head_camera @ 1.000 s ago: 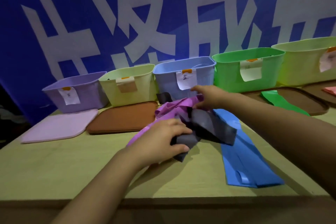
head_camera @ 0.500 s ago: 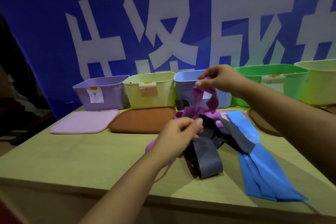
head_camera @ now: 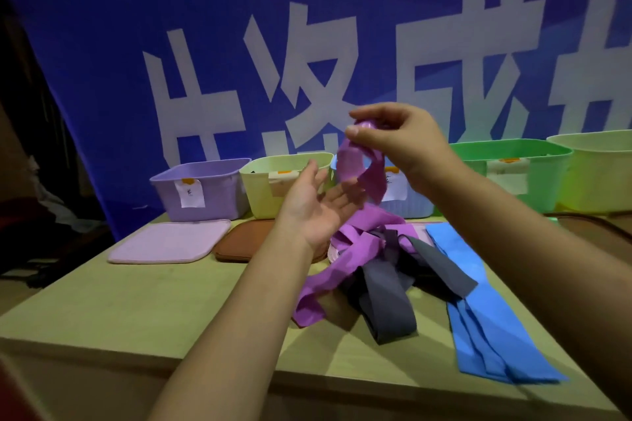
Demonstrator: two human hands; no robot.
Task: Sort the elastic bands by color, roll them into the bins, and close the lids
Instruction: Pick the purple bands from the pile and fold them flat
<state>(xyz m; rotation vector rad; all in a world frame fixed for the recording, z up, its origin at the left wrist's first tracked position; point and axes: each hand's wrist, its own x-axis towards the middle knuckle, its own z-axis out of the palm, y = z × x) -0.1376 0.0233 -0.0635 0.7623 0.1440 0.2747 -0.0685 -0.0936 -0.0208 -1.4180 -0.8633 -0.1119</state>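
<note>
My right hand point(head_camera: 393, 140) pinches one end of a purple elastic band point(head_camera: 355, 164) and holds it up above the table. The band hangs down and trails across the pile to a loose end point(head_camera: 309, 308) on the tabletop. My left hand point(head_camera: 318, 205) is raised palm-up beside the hanging part, fingers straight, its fingertips near or touching the band. Dark grey bands point(head_camera: 386, 301) lie tangled under the purple one. Blue bands point(head_camera: 485, 311) lie flat to the right. A purple bin point(head_camera: 201, 188) stands at the back left.
Along the back stand a pale yellow bin point(head_camera: 266, 188), a light blue bin point(head_camera: 407, 205), a green bin point(head_camera: 513, 171) and a yellow-green bin point(head_camera: 598, 171). A lilac lid point(head_camera: 171, 243) and a brown lid point(head_camera: 239, 243) lie before them. The table's front edge point(head_camera: 239, 369) is close.
My right hand has lifted the purple band's end higher. My left hand has let go of the pile, risen and turned palm-up beside the hanging band.
</note>
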